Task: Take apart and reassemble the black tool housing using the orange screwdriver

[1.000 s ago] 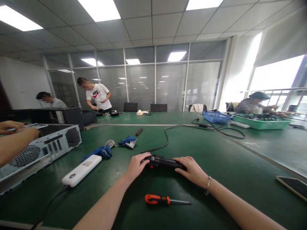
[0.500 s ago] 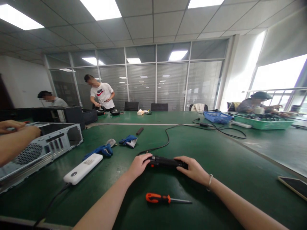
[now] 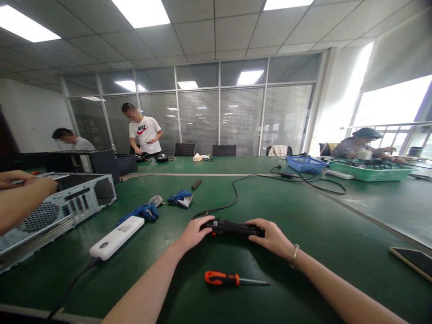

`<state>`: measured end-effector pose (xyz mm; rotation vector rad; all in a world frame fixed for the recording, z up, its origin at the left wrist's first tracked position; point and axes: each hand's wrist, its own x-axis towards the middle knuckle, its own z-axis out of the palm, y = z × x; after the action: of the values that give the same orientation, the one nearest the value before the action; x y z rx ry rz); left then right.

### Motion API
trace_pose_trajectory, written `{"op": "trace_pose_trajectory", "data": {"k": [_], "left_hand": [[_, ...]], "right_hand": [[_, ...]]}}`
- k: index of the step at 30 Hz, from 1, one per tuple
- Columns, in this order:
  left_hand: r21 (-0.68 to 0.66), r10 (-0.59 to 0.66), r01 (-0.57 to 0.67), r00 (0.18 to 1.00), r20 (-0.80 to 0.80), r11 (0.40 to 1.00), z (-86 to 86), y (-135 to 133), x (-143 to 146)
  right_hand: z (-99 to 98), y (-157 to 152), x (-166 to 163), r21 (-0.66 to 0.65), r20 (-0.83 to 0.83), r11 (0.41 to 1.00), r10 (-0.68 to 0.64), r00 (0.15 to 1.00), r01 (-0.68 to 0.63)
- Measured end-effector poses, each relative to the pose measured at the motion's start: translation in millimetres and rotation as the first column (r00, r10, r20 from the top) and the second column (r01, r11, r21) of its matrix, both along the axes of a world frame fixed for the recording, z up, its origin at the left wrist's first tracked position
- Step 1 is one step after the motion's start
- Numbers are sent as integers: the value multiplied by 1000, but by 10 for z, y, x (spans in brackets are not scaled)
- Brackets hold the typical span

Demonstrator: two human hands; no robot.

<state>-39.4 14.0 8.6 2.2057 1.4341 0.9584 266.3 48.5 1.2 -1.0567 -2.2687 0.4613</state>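
A long black corded device (image 3: 234, 227) with a small orange part lies crosswise in front of me, low over the green table. My left hand (image 3: 195, 233) is closed around its left end, the thumb on the near side. At the other end, my right hand (image 3: 270, 237) grips it between thumb and fingers, with a bracelet on that wrist. The undersides of both grips are hidden. Closer to me lies an orange and black screwdriver (image 3: 221, 279), its shaft pointing right, touched by neither hand. A black cord (image 3: 236, 194) runs away from the device's left end.
A white power strip (image 3: 117, 238), blue gloves (image 3: 143, 212) and an open computer case (image 3: 84, 198) occupy the left, where another person's arm (image 3: 25, 198) reaches in. Blue (image 3: 305, 164) and green baskets (image 3: 374, 172) stand far right; a phone (image 3: 413, 261) lies nearer. Other people sit or stand beyond.
The black device has turned slightly in my hands, and less of its orange part shows. Both hands stay in nearly the same place.
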Motion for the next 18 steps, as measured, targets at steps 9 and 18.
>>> {"op": "trace_pose_trajectory", "data": {"k": [9,18], "left_hand": [[1,-14,14,995,-98,1000,-31,72,7],[-16,-33,31,985,-167,999,-8,-8,-29]], "right_hand": [[-1,8,16,-52,22,998,28,999,-27],[6,47,72,-37,39,996,83,996,-82]]}}
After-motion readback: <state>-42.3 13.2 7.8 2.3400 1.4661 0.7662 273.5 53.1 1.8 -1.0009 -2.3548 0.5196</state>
